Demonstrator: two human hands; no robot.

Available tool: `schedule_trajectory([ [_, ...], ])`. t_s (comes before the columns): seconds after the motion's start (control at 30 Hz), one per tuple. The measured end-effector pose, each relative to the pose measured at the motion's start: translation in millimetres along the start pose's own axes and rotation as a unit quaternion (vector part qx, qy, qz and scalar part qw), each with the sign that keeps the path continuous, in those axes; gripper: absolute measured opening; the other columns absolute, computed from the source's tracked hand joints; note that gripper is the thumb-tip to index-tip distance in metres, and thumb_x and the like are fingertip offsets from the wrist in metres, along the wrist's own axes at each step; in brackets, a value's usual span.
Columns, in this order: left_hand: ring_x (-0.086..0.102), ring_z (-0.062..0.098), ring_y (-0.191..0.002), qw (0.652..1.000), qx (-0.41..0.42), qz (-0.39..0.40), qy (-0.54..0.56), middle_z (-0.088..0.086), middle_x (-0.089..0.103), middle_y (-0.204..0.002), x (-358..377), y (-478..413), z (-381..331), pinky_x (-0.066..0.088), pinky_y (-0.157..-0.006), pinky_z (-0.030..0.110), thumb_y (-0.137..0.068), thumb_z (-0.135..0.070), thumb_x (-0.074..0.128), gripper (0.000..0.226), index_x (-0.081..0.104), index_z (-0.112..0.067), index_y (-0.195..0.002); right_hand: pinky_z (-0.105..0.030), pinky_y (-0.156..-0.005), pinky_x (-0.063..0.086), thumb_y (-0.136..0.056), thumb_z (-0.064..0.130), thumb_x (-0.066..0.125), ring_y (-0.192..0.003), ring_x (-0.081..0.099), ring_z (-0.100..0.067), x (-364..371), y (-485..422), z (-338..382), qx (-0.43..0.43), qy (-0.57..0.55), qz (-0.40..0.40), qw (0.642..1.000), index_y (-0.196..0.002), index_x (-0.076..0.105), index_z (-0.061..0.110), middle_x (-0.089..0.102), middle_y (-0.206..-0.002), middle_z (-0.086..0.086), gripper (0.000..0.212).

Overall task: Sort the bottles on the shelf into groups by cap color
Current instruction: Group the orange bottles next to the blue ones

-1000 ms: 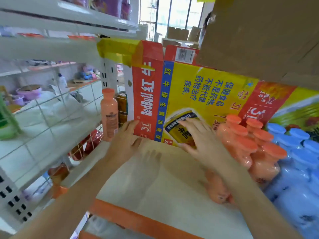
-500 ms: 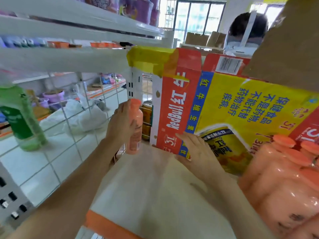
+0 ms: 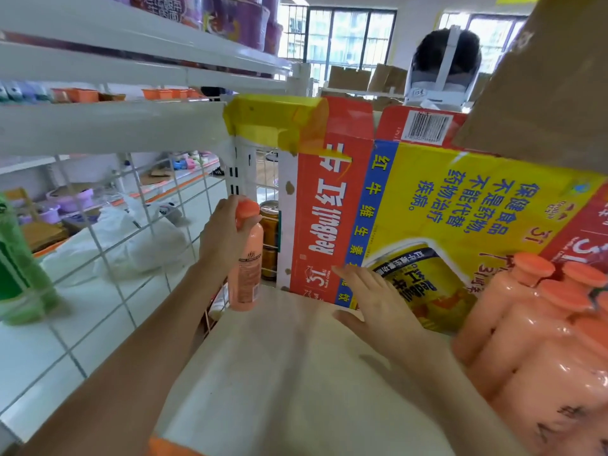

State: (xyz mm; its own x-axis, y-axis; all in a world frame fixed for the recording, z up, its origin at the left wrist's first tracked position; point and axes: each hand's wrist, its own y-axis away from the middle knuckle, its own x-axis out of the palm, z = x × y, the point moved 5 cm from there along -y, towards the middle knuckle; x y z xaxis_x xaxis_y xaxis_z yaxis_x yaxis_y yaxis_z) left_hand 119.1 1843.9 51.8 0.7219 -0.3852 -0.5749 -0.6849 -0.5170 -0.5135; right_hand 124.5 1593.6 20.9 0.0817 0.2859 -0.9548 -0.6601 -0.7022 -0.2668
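Note:
A lone orange bottle with an orange cap (image 3: 247, 268) stands at the far left corner of the white shelf (image 3: 289, 366), beside the wire grid. My left hand (image 3: 223, 238) grips its upper part, fingers curled round the neck. A cluster of several orange-capped orange bottles (image 3: 539, 330) fills the right side of the shelf. My right hand (image 3: 378, 301) hovers over the shelf with straight spread fingers, in front of the flattened Red Bull carton (image 3: 411, 212), holding nothing.
A white wire grid (image 3: 138, 225) closes the shelf's left side. Beyond it stands a green bottle (image 3: 19, 268) and white bags. Amber jars (image 3: 269, 238) sit behind the lone bottle. A brown cardboard box (image 3: 552, 83) hangs over the right. Another person's head shows behind the carton.
My left hand has risen from the shelf surface and taken hold of the lone orange bottle. My right hand has drawn back from the carton. The view has swung left and closer.

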Motion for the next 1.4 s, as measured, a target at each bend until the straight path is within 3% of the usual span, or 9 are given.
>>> schedule_trajectory([
  [0.37,0.054,0.024,-0.11,0.998,0.025,-0.023,0.058,0.004,0.057,-0.124,-4.2,29.6,-13.9,0.045,-0.091,0.042,-0.086,-0.032,0.059,0.04,0.05,-0.018,-0.122,-0.028,-0.11,0.024,-0.091,0.044,0.05,-0.135,0.026,-0.013,-4.3,39.2,-2.5,0.022,-0.026,0.002,0.999,-0.144,0.02,0.025,0.03,-0.146,0.007,0.064],
  [0.53,0.054,0.024,-0.112,0.995,0.032,0.003,0.091,0.005,0.056,-0.126,-2.7,58.3,-39.3,0.043,-0.093,0.039,-0.088,-0.026,0.058,0.038,0.051,-0.019,-0.125,-0.024,-0.1,0.031,-0.082,0.052,0.042,-0.13,0.039,-0.017,0.9,71.5,-4.3,0.041,-0.036,-0.025,0.998,-0.139,0.031,0.024,0.042,-0.139,0.004,0.064],
  [0.7,0.053,0.023,-0.114,0.987,0.06,0.041,0.144,0.007,0.054,-0.13,0.8,95.5,-75.0,0.043,-0.096,0.038,-0.088,-0.019,0.058,0.038,0.051,-0.017,-0.124,-0.033,-0.106,0.033,-0.079,0.059,0.03,-0.13,0.039,-0.019,8.8,110.2,-10.2,0.079,-0.051,-0.023,0.995,-0.142,0.031,0.021,0.041,-0.142,0.002,0.074],
  [0.8,0.052,0.023,-0.116,0.979,0.094,0.063,0.171,0.007,0.052,-0.132,4.4,115.6,-91.9,0.045,-0.097,0.043,-0.086,-0.018,0.059,0.038,0.052,-0.016,-0.124,-0.027,-0.105,0.03,-0.089,0.049,0.045,-0.133,0.032,-0.015,11.5,134.6,-13.1,0.102,-0.058,-0.002,0.993,-0.144,0.021,0.024,0.034,-0.145,0.006,0.066],
  [0.9,0.053,0.015,-0.108,0.966,0.107,0.093,0.214,-0.002,0.054,-0.126,12.3,134.3,-106.9,0.047,-0.093,0.035,-0.086,-0.021,0.061,0.037,0.053,-0.019,-0.122,-0.026,-0.099,0.034,-0.091,0.039,0.052,-0.13,0.034,-0.013,11.2,155.8,-17.3,0.123,-0.062,-0.007,0.99,-0.144,0.02,0.027,0.034,-0.143,0.01,0.063],
  [1.03,0.05,0.003,-0.104,0.952,0.158,0.128,0.229,-0.013,0.052,-0.114,22.0,161.9,-141.0,0.043,-0.087,0.02,-0.077,-0.047,0.053,0.05,0.056,-0.021,-0.12,-0.031,-0.1,0.038,-0.088,0.038,0.056,-0.129,0.037,-0.013,8.7,181.1,-27.6,0.138,-0.067,-0.023,0.988,-0.141,0.027,0.026,0.036,-0.142,0.011,0.062],
  [1.13,0.051,-0.001,-0.098,0.942,0.171,0.156,0.244,-0.016,0.055,-0.111,30.1,181.3,-165.1,0.041,-0.081,0.011,-0.074,-0.053,0.047,0.049,0.055,-0.029,-0.117,-0.03,-0.099,0.04,-0.089,0.038,0.056,-0.129,0.037,-0.013,0.9,198.9,-35.6,0.146,-0.069,-0.03,0.986,-0.141,0.028,0.026,0.037,-0.141,0.01,0.061],
  [1.23,0.055,0.002,-0.095,0.934,0.172,0.181,0.254,-0.012,0.059,-0.112,38.8,199.4,-188.8,0.045,-0.078,0.015,-0.078,-0.042,0.058,0.04,0.056,-0.03,-0.116,-0.032,-0.098,0.04,-0.089,0.038,0.055,-0.131,0.035,-0.014,-7.2,216.3,-45.9,0.161,-0.07,-0.031,0.984,-0.142,0.027,0.024,0.036,-0.143,0.009,0.061],
  [1.4,0.057,0.013,-0.107,0.919,0.176,0.222,0.272,-0.004,0.059,-0.119,53.1,227.0,-226.8,0.049,-0.09,0.03,-0.084,-0.017,0.063,0.037,0.056,-0.021,-0.121,-0.033,-0.098,0.04,-0.087,0.039,0.057,-0.129,0.039,-0.017,-13.5,241.8,-67.0,0.182,-0.098,-0.026,0.978,-0.141,0.029,0.023,0.038,-0.141,0.004,0.063],
])
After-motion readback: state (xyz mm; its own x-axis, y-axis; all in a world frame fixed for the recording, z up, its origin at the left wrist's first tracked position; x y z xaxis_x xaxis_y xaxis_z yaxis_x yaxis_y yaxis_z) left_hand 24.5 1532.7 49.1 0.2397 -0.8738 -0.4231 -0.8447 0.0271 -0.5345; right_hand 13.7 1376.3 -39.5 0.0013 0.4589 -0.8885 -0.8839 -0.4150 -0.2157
